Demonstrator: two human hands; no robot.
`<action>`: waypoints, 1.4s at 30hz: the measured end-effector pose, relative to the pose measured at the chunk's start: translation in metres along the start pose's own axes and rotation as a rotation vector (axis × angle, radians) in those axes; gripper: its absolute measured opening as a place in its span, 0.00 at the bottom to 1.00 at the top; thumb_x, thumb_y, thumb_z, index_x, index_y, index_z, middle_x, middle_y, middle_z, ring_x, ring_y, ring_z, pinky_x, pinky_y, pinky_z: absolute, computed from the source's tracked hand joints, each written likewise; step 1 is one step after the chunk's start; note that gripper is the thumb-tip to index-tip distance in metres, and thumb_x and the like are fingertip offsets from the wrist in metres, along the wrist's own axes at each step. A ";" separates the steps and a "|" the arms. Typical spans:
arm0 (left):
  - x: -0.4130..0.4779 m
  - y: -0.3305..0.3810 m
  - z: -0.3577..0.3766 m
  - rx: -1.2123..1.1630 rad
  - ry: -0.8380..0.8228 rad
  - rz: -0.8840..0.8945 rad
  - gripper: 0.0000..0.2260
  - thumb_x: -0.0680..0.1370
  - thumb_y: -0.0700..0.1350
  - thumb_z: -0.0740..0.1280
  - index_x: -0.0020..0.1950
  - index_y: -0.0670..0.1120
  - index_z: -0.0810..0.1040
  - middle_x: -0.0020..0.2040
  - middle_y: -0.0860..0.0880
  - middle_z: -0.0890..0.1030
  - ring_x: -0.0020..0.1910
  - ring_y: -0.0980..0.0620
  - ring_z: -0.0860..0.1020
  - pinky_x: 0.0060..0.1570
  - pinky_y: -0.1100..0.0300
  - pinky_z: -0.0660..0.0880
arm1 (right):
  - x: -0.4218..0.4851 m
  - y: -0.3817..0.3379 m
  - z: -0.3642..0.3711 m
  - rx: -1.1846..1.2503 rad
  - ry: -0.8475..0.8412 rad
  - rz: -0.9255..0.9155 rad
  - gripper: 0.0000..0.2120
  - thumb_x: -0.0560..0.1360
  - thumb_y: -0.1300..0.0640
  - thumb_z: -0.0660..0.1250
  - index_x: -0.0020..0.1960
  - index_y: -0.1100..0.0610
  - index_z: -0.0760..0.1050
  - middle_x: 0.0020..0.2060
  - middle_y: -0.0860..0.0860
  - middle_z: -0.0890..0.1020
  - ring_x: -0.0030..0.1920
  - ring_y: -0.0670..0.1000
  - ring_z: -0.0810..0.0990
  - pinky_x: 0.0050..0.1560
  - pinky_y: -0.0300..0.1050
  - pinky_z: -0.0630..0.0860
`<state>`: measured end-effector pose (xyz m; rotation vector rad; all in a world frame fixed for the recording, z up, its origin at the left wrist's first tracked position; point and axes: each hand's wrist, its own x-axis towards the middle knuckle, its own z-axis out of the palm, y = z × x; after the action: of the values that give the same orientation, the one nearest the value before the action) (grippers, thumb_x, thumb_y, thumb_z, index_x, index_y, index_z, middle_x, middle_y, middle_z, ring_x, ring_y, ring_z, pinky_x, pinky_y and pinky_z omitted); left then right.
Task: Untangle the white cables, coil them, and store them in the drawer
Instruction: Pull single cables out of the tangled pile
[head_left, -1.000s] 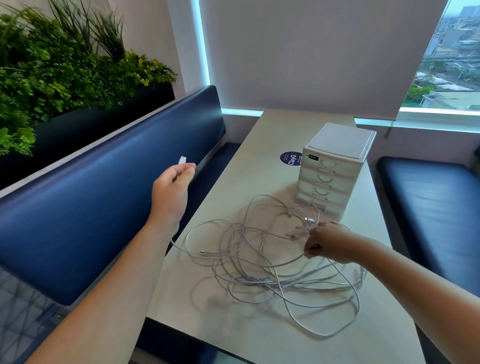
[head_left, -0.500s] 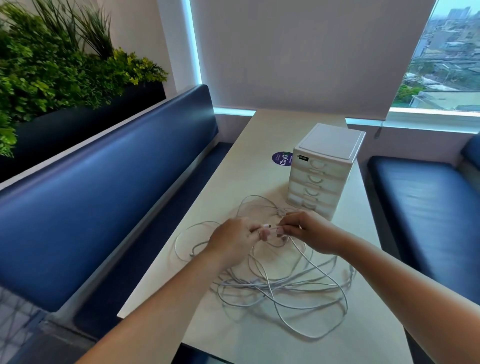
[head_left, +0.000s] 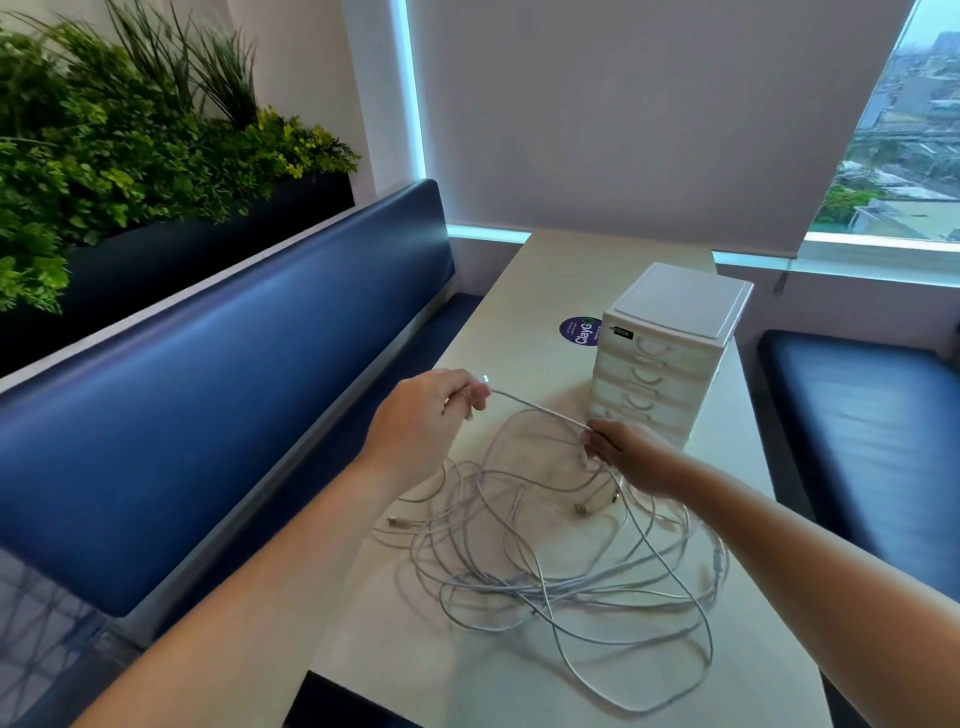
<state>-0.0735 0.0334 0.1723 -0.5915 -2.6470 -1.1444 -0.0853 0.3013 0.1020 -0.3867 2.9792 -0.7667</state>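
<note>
1. The white cables (head_left: 545, 561) lie in one loose, overlapping heap on the table (head_left: 519, 291), just in front of the drawer unit (head_left: 670, 358). One strand (head_left: 540, 410) is lifted out of the heap and stretched between both hands.
2. The left hand (head_left: 426, 421) pinches that strand near its plug end, fingers curled. The right hand (head_left: 628, 457) pinches it further along.
3. Risk: pulling the strand while it still threads through other loops would likely tighten a knot or drag the whole heap.
4. Risk: the nearest loops lie close to the table's front edge and could slide off.
5. Count: two hands, one drawer unit with what looks like four closed drawers, and one purple sticker (head_left: 579, 330). The number of cables cannot be told, though at least three plug ends show.
</note>
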 end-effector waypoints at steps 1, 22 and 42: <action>0.000 0.002 -0.003 0.006 0.013 0.014 0.15 0.83 0.48 0.60 0.37 0.59 0.75 0.36 0.59 0.78 0.35 0.60 0.75 0.37 0.59 0.70 | 0.003 0.001 -0.001 0.017 0.003 0.012 0.15 0.82 0.54 0.55 0.36 0.47 0.67 0.32 0.44 0.72 0.36 0.49 0.71 0.36 0.41 0.64; -0.004 0.002 -0.042 -0.208 0.411 -0.015 0.14 0.83 0.45 0.60 0.39 0.51 0.76 0.34 0.54 0.75 0.33 0.58 0.71 0.34 0.71 0.67 | 0.037 0.015 0.001 0.054 -0.009 0.109 0.13 0.80 0.63 0.56 0.39 0.53 0.71 0.33 0.45 0.77 0.34 0.43 0.75 0.35 0.28 0.67; -0.011 -0.015 -0.041 -0.263 0.407 -0.229 0.13 0.83 0.49 0.62 0.45 0.45 0.81 0.36 0.55 0.78 0.32 0.66 0.73 0.33 0.74 0.67 | 0.041 0.015 -0.028 0.279 0.299 0.198 0.04 0.72 0.55 0.73 0.43 0.55 0.82 0.38 0.51 0.79 0.40 0.52 0.76 0.43 0.45 0.73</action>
<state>-0.0694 -0.0091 0.1871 -0.0744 -2.2730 -1.5064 -0.1316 0.3168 0.1200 0.0411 3.0391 -1.2937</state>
